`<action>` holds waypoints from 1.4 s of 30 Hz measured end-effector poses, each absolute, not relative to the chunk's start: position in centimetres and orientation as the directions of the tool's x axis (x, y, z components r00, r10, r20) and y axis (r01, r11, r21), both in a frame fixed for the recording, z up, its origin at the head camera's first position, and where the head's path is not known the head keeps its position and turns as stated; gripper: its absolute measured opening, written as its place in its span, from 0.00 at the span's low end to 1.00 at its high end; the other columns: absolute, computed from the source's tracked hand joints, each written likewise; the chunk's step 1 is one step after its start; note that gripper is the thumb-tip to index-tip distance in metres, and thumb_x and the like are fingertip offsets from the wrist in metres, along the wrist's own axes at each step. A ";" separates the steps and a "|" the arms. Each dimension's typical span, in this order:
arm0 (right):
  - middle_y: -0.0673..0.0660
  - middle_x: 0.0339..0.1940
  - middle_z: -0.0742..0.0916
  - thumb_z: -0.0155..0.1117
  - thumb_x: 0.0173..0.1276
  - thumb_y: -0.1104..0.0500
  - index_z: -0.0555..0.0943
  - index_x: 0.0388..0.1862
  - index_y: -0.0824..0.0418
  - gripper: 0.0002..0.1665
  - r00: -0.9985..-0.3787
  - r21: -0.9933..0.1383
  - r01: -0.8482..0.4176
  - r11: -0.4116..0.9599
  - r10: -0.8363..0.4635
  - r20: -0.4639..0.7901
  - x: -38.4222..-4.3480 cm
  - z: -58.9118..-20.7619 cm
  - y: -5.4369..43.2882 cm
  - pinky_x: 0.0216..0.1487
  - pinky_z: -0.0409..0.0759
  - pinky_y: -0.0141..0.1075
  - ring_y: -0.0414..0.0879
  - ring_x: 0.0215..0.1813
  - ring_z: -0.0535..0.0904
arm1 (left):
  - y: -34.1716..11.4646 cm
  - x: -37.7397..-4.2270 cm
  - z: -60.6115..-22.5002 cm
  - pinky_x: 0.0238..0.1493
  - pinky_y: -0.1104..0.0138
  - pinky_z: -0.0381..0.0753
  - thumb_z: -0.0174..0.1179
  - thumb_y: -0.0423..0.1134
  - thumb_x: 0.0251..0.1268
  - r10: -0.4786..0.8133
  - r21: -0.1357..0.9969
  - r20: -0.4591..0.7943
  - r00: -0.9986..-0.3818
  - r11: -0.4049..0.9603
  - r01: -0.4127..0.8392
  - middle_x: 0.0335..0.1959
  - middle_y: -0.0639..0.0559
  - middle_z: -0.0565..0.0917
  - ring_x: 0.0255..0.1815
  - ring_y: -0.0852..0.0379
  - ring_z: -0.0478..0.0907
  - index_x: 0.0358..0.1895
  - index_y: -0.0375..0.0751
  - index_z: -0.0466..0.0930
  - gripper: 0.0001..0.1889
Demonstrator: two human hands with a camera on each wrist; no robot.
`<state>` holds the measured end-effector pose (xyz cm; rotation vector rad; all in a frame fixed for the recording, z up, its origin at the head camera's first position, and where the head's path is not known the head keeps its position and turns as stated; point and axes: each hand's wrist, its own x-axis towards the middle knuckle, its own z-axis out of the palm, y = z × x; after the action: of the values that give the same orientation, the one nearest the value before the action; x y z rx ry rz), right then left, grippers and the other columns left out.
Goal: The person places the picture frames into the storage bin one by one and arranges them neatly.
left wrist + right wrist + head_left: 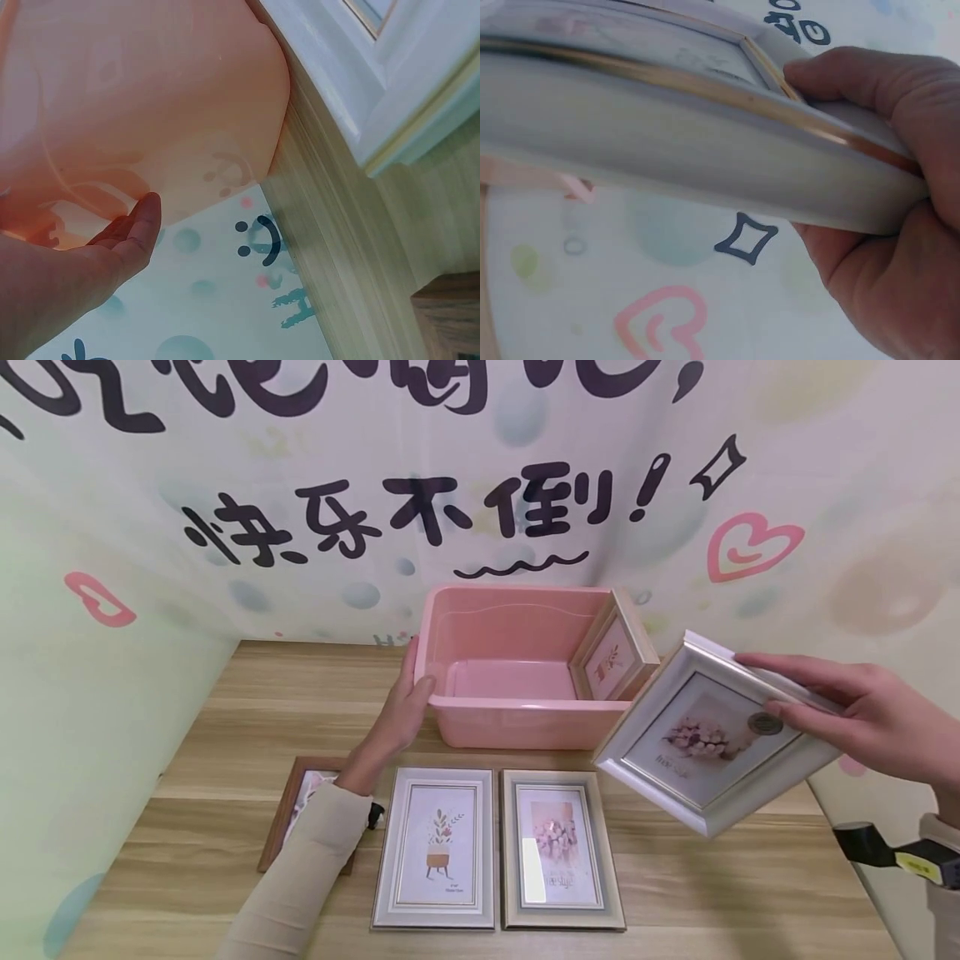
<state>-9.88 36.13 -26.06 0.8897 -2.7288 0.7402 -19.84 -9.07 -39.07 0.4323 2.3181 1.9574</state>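
While a brown frame (298, 789) lies partly hidden by the left forearm, the left hand (397, 710) holds the left rim of the bin (525, 725), fingers outside it. Before the bin, a plant frame (438, 852) and a beige frame (558, 852) lie side by side on the worktop (210, 777). A pale frame (611, 652) stands inside the bin's right end. Rightmost, the right hand (847, 702) grips a tilted white frame (697, 743) above the worktop, thumb on its face.

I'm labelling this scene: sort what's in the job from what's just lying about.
In the job:
pink bin, held by left hand
tilted frame in right hand
frame inside bin

Lying on table, perhaps also involved:
white frame
beige frame
brown frame
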 end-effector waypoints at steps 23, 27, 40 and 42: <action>0.42 0.50 0.87 0.60 0.62 0.80 0.74 0.68 0.64 0.35 -0.876 -0.681 -0.467 0.564 -0.194 0.441 -11.9 -21.5 31.9 0.34 0.81 0.22 0.32 0.39 0.85 | -9.0 -19.9 -39.0 0.74 0.48 0.58 0.37 0.34 0.74 0.269 0.972 0.131 -0.954 0.154 0.177 0.81 0.41 0.47 0.76 0.45 0.56 0.81 0.44 0.33 0.36; 0.42 0.51 0.85 0.61 0.64 0.77 0.76 0.68 0.59 0.34 -0.898 -0.709 -0.407 0.576 -0.109 0.427 -12.3 -21.2 31.1 0.37 0.80 0.19 0.32 0.40 0.84 | -9.0 -19.9 -39.0 0.74 0.48 0.58 0.37 0.33 0.74 0.274 0.971 0.137 -0.952 0.153 0.184 0.81 0.40 0.47 0.76 0.43 0.55 0.81 0.44 0.33 0.36; 0.54 0.60 0.83 0.60 0.66 0.73 0.74 0.70 0.53 0.34 -0.919 -0.823 -0.324 0.466 0.051 0.391 -14.6 -20.7 28.9 0.40 0.79 0.21 0.35 0.46 0.83 | -9.2 -19.9 -39.2 0.74 0.47 0.57 0.37 0.32 0.74 0.264 0.973 0.125 -0.956 0.154 0.170 0.81 0.40 0.46 0.76 0.43 0.55 0.81 0.45 0.33 0.37; 0.58 0.66 0.80 0.59 0.68 0.71 0.73 0.71 0.49 0.35 -0.922 -0.807 -0.299 0.509 0.062 0.381 -15.0 -20.7 28.5 0.40 0.79 0.23 0.39 0.52 0.83 | -9.2 -19.9 -39.3 0.74 0.47 0.57 0.37 0.32 0.74 0.269 0.973 0.129 -0.954 0.149 0.174 0.81 0.40 0.46 0.76 0.44 0.55 0.81 0.44 0.33 0.37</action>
<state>-15.01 28.45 -20.69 0.1967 -2.3932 1.3827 -19.90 -9.20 -39.27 0.4496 2.3237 1.9501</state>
